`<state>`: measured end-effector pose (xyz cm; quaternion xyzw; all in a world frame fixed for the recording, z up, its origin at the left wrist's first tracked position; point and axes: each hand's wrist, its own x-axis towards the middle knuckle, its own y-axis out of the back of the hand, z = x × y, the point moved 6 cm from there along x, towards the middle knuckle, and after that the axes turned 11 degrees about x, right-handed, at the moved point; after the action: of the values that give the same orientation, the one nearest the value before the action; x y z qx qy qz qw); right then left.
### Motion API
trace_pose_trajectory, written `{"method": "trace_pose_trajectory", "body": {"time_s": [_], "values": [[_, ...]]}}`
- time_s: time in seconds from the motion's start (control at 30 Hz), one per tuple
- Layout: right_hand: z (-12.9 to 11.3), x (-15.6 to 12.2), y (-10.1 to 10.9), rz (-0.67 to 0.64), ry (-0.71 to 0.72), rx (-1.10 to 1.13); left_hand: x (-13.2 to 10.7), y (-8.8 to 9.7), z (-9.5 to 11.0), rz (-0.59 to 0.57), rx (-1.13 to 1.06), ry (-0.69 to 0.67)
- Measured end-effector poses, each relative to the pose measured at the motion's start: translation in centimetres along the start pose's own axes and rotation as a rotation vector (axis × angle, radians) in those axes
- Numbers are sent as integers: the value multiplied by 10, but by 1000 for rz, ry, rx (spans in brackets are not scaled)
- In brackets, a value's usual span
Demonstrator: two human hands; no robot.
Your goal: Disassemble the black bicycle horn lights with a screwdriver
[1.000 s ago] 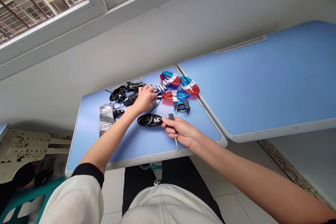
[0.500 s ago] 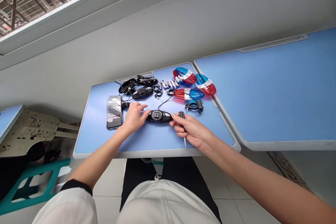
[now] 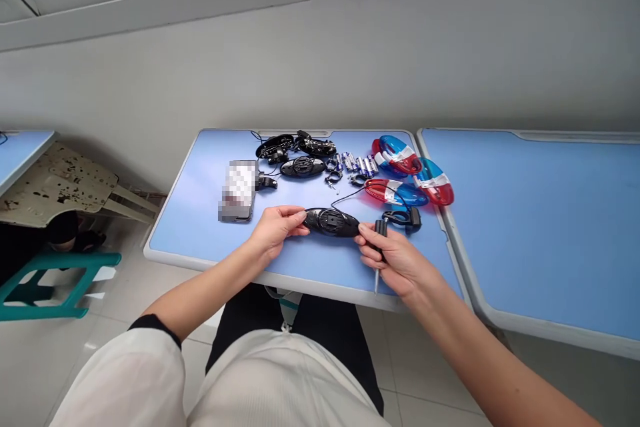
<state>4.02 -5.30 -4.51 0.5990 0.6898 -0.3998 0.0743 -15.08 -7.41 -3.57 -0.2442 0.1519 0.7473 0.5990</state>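
A black oval housing [image 3: 332, 221] is held just above the small blue table [image 3: 200, 213], with a thin black wire running back from it. My left hand [image 3: 275, 230] pinches its left end. My right hand [image 3: 395, 260] touches its right end with the fingertips while the fingers are wrapped round a small screwdriver [image 3: 379, 255], tip pointing toward me. Behind lie two more black housings [image 3: 303, 166], a row of batteries [image 3: 356, 163] and three red-and-blue lens covers [image 3: 407, 177].
A phone [image 3: 239, 190] lies left of the housing. A black clamp [image 3: 403, 219] sits by my right hand. A second blue table [image 3: 540, 213] adjoins on the right. A grey wall rises behind. A teal stool [image 3: 50, 280] stands on the floor at left.
My left hand left the parts at the back and came to the housing's left end. Both hands now hold the housing. The camera has tilted down.
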Motion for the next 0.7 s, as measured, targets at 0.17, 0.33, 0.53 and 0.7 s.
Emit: {"method": "trace_pose_trajectory", "body": {"time_s": [0.17,0.33,0.53,0.7], "values": [[-5,0,2,4,31,-52,-6,-2,-5,-37,-106,127],[-5,1,4,-13,37,-58,-11,-5,-5,-19,-120,157],[-7,0,1,-19,38,-82,-14,-6,-6,74,-196,136],[-10,1,1,-30,37,-184,-16,-9,-4,77,-207,143]]}}
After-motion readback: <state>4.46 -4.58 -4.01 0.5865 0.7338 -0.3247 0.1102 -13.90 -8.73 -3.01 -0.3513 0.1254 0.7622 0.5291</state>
